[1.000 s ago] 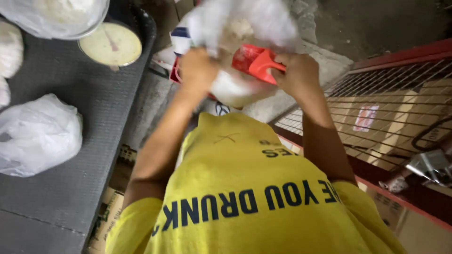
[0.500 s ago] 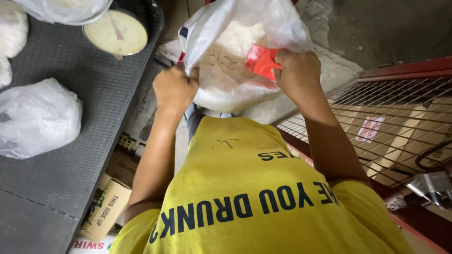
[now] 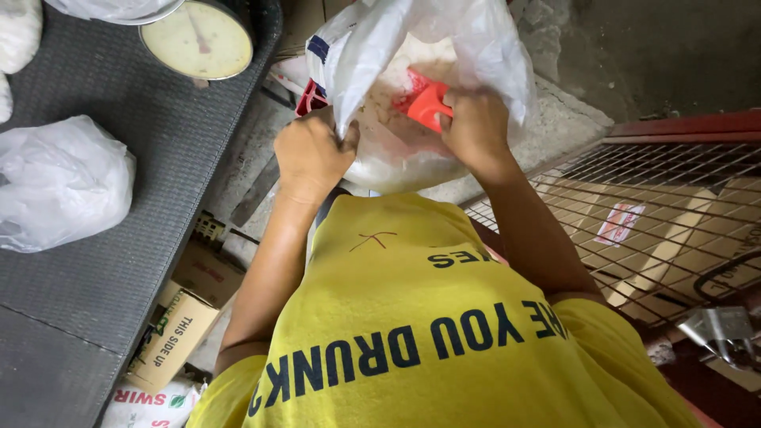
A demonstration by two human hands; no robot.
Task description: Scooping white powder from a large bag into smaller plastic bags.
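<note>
bag (image 3: 476, 47) lower now, both hands (image 3: 313, 154) gripping, red scoop (image 3: 424, 101) inside

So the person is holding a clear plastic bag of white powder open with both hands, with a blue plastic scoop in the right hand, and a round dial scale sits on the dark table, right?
Not quite: the scoop is red, not blue. The head view shows the red plastic scoop gripped in the right hand inside the clear plastic bag of white powder, while the left hand pinches the bag's edge. The round dial scale does sit on the dark table.
</note>
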